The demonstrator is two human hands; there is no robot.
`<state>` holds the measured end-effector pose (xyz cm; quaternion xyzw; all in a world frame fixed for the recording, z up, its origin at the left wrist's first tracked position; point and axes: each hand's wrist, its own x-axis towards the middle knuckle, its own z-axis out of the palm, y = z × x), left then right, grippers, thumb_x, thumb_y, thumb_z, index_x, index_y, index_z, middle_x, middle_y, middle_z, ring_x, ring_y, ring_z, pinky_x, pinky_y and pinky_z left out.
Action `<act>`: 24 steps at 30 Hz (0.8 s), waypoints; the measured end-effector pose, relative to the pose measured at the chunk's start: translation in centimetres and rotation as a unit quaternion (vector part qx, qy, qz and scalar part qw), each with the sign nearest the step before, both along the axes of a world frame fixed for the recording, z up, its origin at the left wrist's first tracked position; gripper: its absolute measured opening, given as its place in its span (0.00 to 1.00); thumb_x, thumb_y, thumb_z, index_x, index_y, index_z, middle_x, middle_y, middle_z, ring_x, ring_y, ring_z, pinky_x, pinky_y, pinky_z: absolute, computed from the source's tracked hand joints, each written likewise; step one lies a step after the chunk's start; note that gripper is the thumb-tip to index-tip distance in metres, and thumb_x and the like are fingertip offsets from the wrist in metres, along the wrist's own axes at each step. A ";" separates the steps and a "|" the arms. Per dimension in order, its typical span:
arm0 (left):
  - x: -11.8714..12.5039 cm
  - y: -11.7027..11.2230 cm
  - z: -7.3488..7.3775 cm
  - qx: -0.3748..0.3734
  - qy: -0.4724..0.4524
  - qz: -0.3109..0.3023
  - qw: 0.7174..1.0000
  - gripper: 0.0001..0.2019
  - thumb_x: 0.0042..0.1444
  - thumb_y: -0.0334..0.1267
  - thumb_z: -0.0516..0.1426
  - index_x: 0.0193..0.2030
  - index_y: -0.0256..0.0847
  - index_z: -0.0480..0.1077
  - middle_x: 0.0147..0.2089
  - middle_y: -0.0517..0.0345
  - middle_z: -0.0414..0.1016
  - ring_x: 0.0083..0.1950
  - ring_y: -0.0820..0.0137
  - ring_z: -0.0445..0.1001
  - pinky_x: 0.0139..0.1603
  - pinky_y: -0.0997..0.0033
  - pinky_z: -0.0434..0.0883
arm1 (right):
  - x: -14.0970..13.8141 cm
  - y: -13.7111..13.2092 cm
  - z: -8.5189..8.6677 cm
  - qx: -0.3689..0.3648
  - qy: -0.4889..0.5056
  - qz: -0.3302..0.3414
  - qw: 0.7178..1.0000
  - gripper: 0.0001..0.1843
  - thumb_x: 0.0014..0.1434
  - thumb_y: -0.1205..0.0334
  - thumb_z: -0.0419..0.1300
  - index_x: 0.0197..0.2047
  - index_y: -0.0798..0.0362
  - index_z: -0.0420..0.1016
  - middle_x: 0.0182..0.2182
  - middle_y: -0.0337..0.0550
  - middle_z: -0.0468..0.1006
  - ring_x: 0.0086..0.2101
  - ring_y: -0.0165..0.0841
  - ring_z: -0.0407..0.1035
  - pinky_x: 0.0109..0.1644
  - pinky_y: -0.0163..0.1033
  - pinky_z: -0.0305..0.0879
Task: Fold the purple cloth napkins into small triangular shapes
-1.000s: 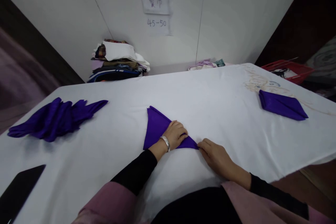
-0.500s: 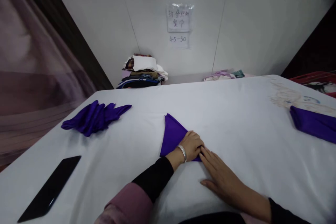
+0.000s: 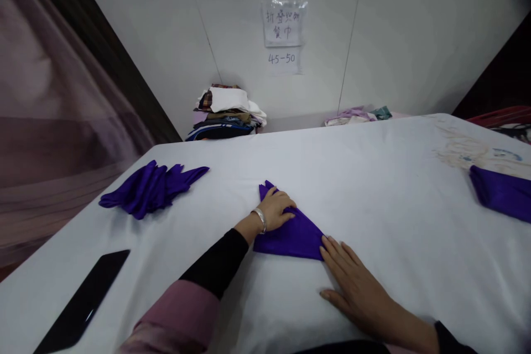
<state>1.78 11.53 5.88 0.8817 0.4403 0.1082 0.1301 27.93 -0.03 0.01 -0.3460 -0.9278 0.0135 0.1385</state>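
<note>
A purple cloth napkin (image 3: 296, 238), folded into a triangle, lies on the white-covered table in front of me. On its upper left part rests my left hand (image 3: 276, 210), with a silver bracelet at the wrist, thumb apart from the lightly bent fingers. The hand presses down on the cloth near the top corner and hides part of it. My right hand (image 3: 354, 276) lies flat, fingers stretched out, with the fingertips touching the napkin's right-hand corner.
A crumpled purple napkin pile (image 3: 151, 188) sits at the left, with a black flat panel (image 3: 85, 301) nearer me. Another folded purple cloth (image 3: 504, 193) lies at the right. Stacked clothes (image 3: 228, 113) and more fabric (image 3: 352, 116) stand behind the table (image 3: 373, 171), against the wall.
My left hand has slid from the napkin's right corner to its upper left part, uncovering the lower right of the cloth. My right hand has stayed nearly in place.
</note>
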 end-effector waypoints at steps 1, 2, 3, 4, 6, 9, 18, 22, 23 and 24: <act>-0.3 0.2 0.1 -0.003 -0.001 0.005 1.000 0.09 0.53 0.37 0.58 0.42 0.44 0.70 0.41 0.59 0.74 0.51 0.65 0.66 0.63 0.49 0.43 | 0.0 0.0 0.0 -0.003 -0.001 -0.001 1.000 0.37 0.62 0.52 0.51 0.67 0.57 0.41 0.64 0.52 0.48 0.63 0.44 0.42 0.61 0.53 0.52; -0.5 0.4 0.1 -0.007 -0.001 0.009 1.000 0.09 0.53 0.36 0.58 0.42 0.44 0.70 0.41 0.59 0.74 0.51 0.64 0.66 0.63 0.49 0.43 | 0.0 0.0 0.0 -0.005 -0.002 -0.001 1.000 0.37 0.62 0.52 0.51 0.67 0.57 0.40 0.64 0.52 0.48 0.63 0.44 0.42 0.62 0.53 0.51; -0.6 0.6 0.2 -0.010 -0.002 0.013 1.000 0.08 0.52 0.35 0.58 0.41 0.44 0.70 0.40 0.59 0.74 0.51 0.64 0.66 0.63 0.49 0.42 | 0.0 0.0 0.0 -0.006 -0.002 0.000 1.000 0.37 0.62 0.52 0.51 0.67 0.56 0.40 0.65 0.51 0.48 0.63 0.44 0.42 0.62 0.53 0.51; -0.7 0.8 0.2 -0.014 -0.003 0.017 1.000 0.07 0.52 0.35 0.58 0.40 0.44 0.70 0.40 0.59 0.74 0.51 0.65 0.66 0.63 0.49 0.42 | 0.0 0.0 0.0 -0.006 -0.001 0.001 1.000 0.37 0.61 0.52 0.51 0.67 0.56 0.40 0.65 0.51 0.48 0.63 0.44 0.41 0.62 0.53 0.51; -0.6 1.3 0.4 -0.017 -0.005 0.023 1.000 0.04 0.53 0.34 0.57 0.36 0.44 0.71 0.38 0.60 0.75 0.51 0.66 0.67 0.63 0.49 0.42 | 0.0 0.0 0.0 -0.007 0.002 0.000 1.000 0.37 0.61 0.52 0.51 0.67 0.56 0.40 0.65 0.51 0.47 0.63 0.44 0.41 0.62 0.53 0.50; -0.3 2.0 0.5 -0.011 -0.007 0.020 1.000 0.04 0.54 0.33 0.55 0.33 0.44 0.71 0.37 0.61 0.75 0.49 0.67 0.67 0.63 0.50 0.42 | 0.0 0.0 0.1 -0.012 0.007 0.001 1.000 0.37 0.61 0.53 0.52 0.67 0.56 0.41 0.65 0.51 0.48 0.63 0.44 0.40 0.62 0.53 0.50; 0.5 2.7 -2.0 -0.009 -0.029 0.045 0.999 0.03 0.53 0.32 0.55 0.32 0.43 0.71 0.37 0.59 0.73 0.46 0.67 0.68 0.62 0.52 0.47 | -0.1 0.0 0.5 -0.010 0.007 0.005 1.000 0.37 0.59 0.53 0.53 0.66 0.59 0.46 0.64 0.53 0.48 0.63 0.45 0.42 0.61 0.53 0.52; 0.2 2.3 -2.7 0.031 -0.054 0.063 0.996 0.04 0.54 0.35 0.56 0.36 0.44 0.71 0.40 0.58 0.72 0.48 0.67 0.67 0.62 0.54 0.48 | -0.1 0.1 0.2 0.006 -0.001 0.006 1.000 0.36 0.59 0.52 0.54 0.66 0.58 0.48 0.64 0.54 0.49 0.62 0.46 0.43 0.60 0.53 0.53; 0.2 2.1 -2.7 0.050 -0.055 0.072 0.995 0.05 0.54 0.36 0.57 0.38 0.44 0.71 0.41 0.57 0.71 0.49 0.66 0.66 0.61 0.55 0.49 | -0.1 0.2 0.1 0.014 -0.002 0.008 1.000 0.36 0.59 0.52 0.53 0.66 0.58 0.48 0.64 0.54 0.49 0.62 0.46 0.44 0.60 0.52 0.53; 0.2 1.9 -2.6 0.071 -0.050 0.084 0.993 0.08 0.53 0.38 0.58 0.40 0.44 0.70 0.43 0.56 0.70 0.50 0.65 0.65 0.60 0.55 0.51 | 0.0 0.2 -0.1 0.023 -0.001 0.010 1.000 0.37 0.59 0.51 0.53 0.66 0.58 0.48 0.64 0.54 0.50 0.62 0.46 0.44 0.60 0.52 0.53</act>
